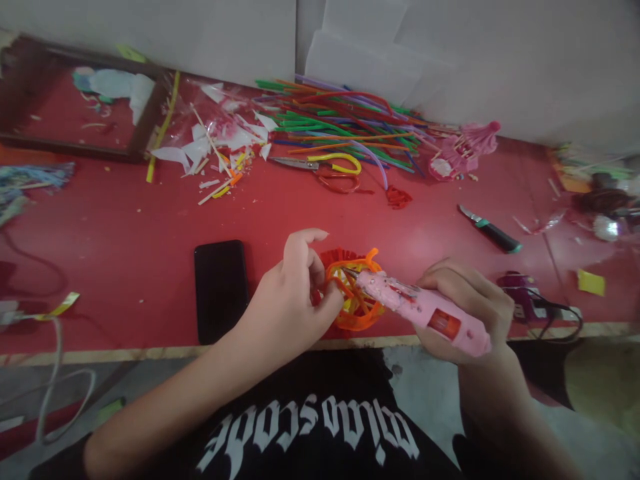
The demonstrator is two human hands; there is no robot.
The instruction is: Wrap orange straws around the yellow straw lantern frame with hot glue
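Observation:
My right hand (465,300) is wrapped round a pink hot glue gun (425,307). Its nozzle points left, over a small round piece made of orange and yellow pipe cleaners (357,321), close to the table's front edge. Red fringe shows along the far side of that piece. From the left, my left hand (300,287) pinches an orange pipe cleaner (341,288) at the piece, thumb and fingers closed, index finger raised. Whether the nozzle touches the pipe cleaner I cannot tell.
A black phone (221,290) lies left of my left hand. Beyond are scissors (320,165), a heap of pipe cleaners (345,123) and white scraps (187,150). A knife (490,229) lies to the right, a purple device (523,293) nearer. A wooden frame (75,150) sits far left.

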